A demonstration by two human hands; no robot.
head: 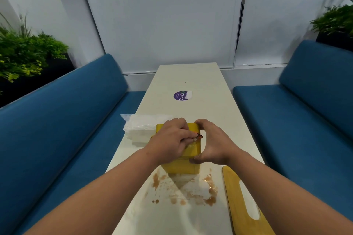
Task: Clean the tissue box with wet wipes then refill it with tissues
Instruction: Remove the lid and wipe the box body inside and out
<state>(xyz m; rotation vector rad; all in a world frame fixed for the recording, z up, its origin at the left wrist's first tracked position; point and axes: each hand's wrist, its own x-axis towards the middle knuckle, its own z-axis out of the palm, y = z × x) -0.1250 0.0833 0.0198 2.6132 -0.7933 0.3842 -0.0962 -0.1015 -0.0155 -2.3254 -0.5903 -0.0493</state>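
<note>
Hands cleaning a yellow tissue box (pixel 191 166).
Left hand (pixel 170 139) is pressing a wet wipe (pixel 194 139) on top; right hand (pixel 212 143) is gripping its side on the stained surface (pixel 191 82).

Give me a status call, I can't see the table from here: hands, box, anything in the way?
Left hand wiping yellow tissue box top with a wipe. Right hand gripping its side. Brown spill on table in front; box lid lying right.

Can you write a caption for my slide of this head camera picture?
Left hand wipes the yellow tissue box while the right hand steadies it.
</note>
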